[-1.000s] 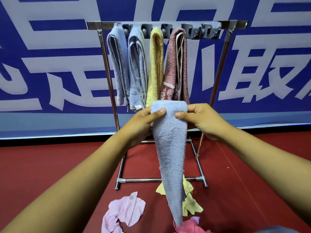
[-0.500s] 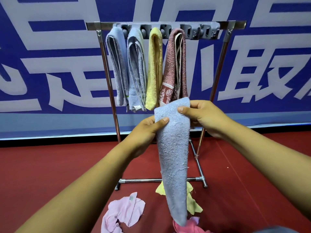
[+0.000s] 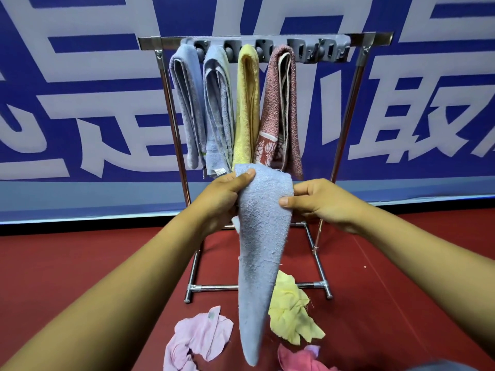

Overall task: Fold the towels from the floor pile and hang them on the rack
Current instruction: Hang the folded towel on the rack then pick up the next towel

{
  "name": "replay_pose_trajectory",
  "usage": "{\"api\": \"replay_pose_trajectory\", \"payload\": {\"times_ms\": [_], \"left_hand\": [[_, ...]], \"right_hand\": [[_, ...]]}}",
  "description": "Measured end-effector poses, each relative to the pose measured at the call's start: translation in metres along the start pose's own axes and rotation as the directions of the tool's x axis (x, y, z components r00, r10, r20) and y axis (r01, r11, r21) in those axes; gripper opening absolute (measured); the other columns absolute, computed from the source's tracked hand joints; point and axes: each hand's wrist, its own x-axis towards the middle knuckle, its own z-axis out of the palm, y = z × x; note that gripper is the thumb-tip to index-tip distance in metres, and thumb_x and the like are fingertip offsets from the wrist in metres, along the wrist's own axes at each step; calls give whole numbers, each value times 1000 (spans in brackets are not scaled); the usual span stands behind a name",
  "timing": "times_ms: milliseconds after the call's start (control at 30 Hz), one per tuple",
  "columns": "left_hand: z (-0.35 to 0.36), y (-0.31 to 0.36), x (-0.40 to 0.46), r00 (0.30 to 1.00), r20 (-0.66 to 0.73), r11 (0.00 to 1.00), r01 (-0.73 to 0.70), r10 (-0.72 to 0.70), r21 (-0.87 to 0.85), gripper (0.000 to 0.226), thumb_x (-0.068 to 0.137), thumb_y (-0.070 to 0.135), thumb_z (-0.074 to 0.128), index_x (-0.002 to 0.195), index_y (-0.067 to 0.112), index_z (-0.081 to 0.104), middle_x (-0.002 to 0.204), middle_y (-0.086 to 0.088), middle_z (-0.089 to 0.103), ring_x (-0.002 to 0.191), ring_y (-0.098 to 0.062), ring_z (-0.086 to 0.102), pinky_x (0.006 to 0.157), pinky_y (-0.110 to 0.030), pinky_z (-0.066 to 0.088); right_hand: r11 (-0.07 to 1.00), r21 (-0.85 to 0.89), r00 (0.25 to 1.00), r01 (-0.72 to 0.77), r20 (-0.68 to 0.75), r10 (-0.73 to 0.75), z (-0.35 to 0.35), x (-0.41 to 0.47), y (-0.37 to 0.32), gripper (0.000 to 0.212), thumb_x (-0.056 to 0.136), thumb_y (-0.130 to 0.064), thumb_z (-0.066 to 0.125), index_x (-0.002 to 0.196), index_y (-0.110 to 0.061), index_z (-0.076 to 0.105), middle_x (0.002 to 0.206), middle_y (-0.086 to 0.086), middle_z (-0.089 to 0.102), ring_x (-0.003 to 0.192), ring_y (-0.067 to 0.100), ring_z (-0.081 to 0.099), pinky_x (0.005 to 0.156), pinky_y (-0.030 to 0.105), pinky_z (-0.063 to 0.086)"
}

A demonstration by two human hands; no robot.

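A light blue towel (image 3: 261, 250) hangs folded lengthwise in front of me, tapering down to a point. My left hand (image 3: 225, 199) pinches its upper left corner, thumb on the front. My right hand (image 3: 316, 202) pinches its right edge a little lower, thumb on the cloth. Behind it stands the metal rack (image 3: 166, 103) with a grey hook bar (image 3: 321, 49). On the rack hang two blue-grey towels (image 3: 187, 103) (image 3: 218, 108), a yellow towel (image 3: 247, 103) and a red patterned towel (image 3: 281, 108). The hooks at the right end are bare.
On the red floor (image 3: 67, 263) lie a pink cloth (image 3: 198, 338), a yellow cloth (image 3: 290, 309) and a darker pink cloth (image 3: 297, 360). The rack's base bar (image 3: 214, 288) runs just behind them. A blue banner (image 3: 80, 103) covers the wall behind.
My right hand slid down from the towel's top corner to its right edge. The towel's top edge now tilts toward the left hand, and the towel hangs slightly lower.
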Motion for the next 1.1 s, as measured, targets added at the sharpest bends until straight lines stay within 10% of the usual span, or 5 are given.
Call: {"api": "replay_pose_trajectory", "payload": {"times_ms": [333, 567, 700, 833, 1100], "left_hand": [[-22, -17, -6, 996, 31, 980, 74, -81, 182, 57, 73, 24, 73, 128, 25, 57, 116, -3, 70, 94, -18, 67, 89, -32, 50], [-13, -33, -6, 990, 131, 982, 32, -57, 188, 19, 92, 16, 57, 106, 10, 68, 99, -1, 73, 87, -9, 67, 78, -18, 53], [-5, -33, -4, 994, 106, 992, 11, -24, 125, 29, 91, 21, 56, 114, 7, 65, 108, -10, 69, 96, -19, 63, 90, -32, 50], [2, -26, 0, 997, 78, 995, -32, 25, 93, 29, 96, 19, 52, 121, 7, 61, 108, -10, 68, 92, -18, 63, 80, -29, 50], [-5, -12, 1, 998, 39, 997, -42, 40, 57, 27, 95, 19, 53, 115, 7, 64, 102, -10, 70, 87, -18, 65, 73, -26, 50]], "right_hand": [[990, 102, 989, 96, -120, -84, 9, 6, -6, 15, 83, -6, 68, 71, -14, 68, 69, 1, 69, 62, 11, 61, 61, 20, 50], [993, 79, 980, 93, -182, -77, 3, 5, -5, 15, 77, -14, 76, 69, -6, 67, 69, 7, 64, 63, 13, 57, 64, 28, 46], [990, 93, 969, 102, -236, -77, 1, 1, -8, 60, 66, -35, 80, 83, 16, 53, 75, 14, 51, 70, 22, 44, 68, 36, 37], [987, 139, 984, 85, -167, -62, -1, 1, -5, 16, 90, -11, 62, 104, -3, 63, 71, 0, 66, 59, 6, 60, 58, 19, 47], [999, 47, 1000, -2, -5, 2, 2, 1, -1, 19, 91, -13, 60, 109, -13, 66, 97, 2, 73, 87, 9, 65, 81, 24, 50]]}}
